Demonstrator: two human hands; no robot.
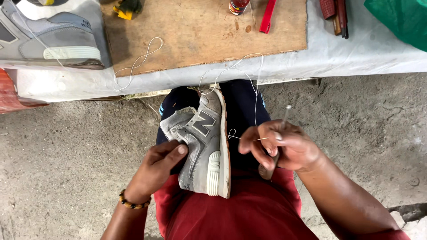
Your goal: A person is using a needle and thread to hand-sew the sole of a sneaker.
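Note:
A grey sneaker (205, 142) lies on its side across my lap, sole edge to the right. My left hand (156, 166) grips its heel collar, thumb pressed on the upper. My right hand (284, 146) is closed around a sewing awl (281, 126), its metal tip pointing up, wooden handle below the fist. Its fingers also pinch a white thread (249, 89) that loops from the shoe's sole up over the bench edge.
A low bench draped in white cloth (329, 53) carries a wooden board (200, 31), a second grey sneaker (53, 35), a red tool (267, 15), a small bottle (238, 6) and dark red tools (336, 13). Green fabric (400, 20) lies at top right. Concrete floor (66, 155) surrounds me.

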